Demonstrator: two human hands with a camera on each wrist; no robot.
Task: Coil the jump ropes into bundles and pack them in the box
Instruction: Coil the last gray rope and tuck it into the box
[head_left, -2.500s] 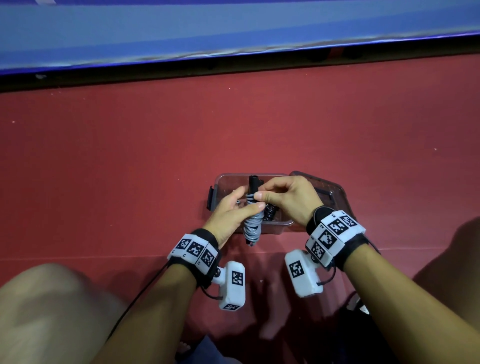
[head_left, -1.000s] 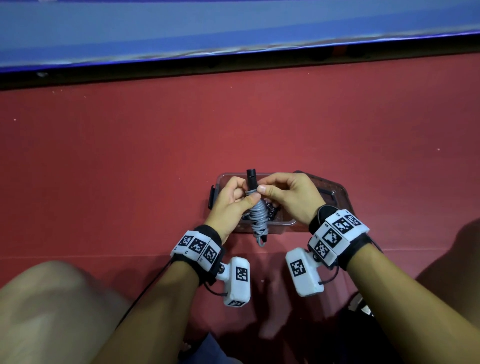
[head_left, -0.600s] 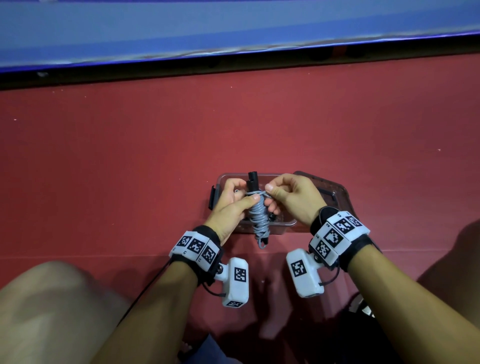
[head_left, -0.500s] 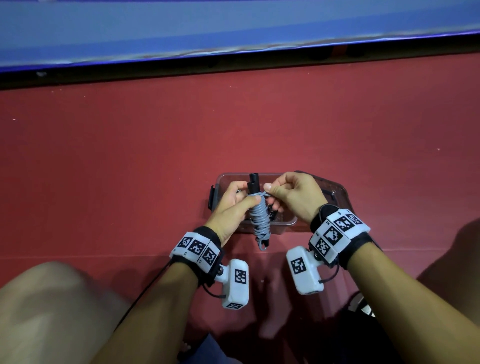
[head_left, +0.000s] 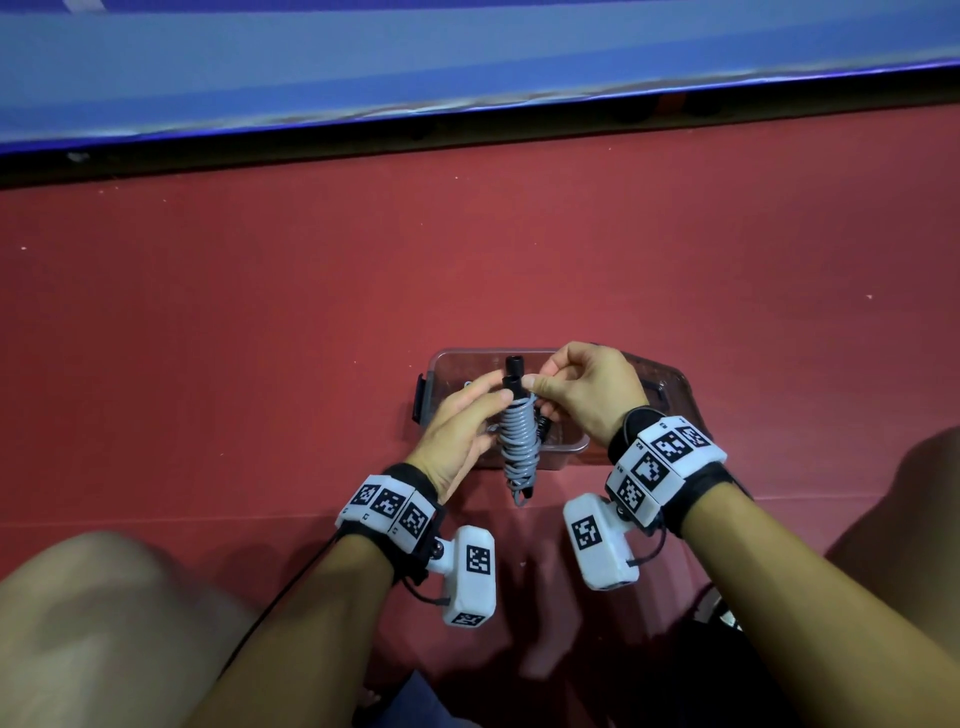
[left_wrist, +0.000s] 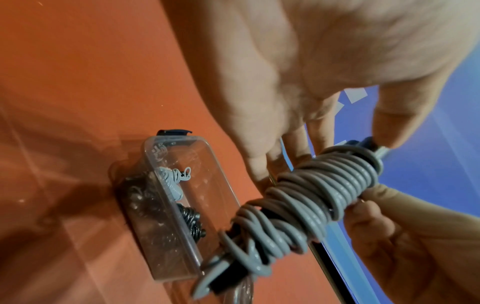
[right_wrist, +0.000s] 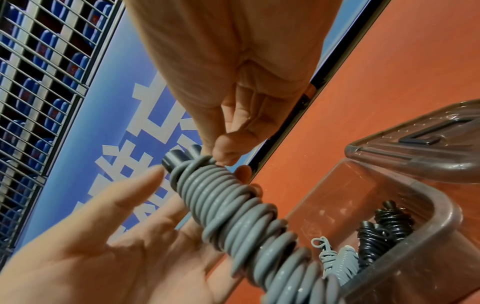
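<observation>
A grey jump rope (head_left: 519, 436), wound tightly round its black handles (head_left: 514, 371), hangs upright over the near edge of the clear plastic box (head_left: 441, 364). My left hand (head_left: 483, 400) holds the bundle from the left, thumb near its top. My right hand (head_left: 540, 376) pinches the last turn of rope just under the handle ends. The wrist views show the same coil (left_wrist: 311, 195) (right_wrist: 233, 205) between both hands. Inside the box (right_wrist: 441, 205) lie a smaller grey bundle (right_wrist: 340, 261) and a black bundle (right_wrist: 389, 226).
The box lid (head_left: 670, 395) lies open to the right of the box on the red floor. A blue banner on a barrier (head_left: 467, 62) runs along the far side. My knees are at the lower left and right.
My right hand has drawn the rope's end round the top of the bundle and now pinches it by the handles. The bundle stays over the box in my left hand.
</observation>
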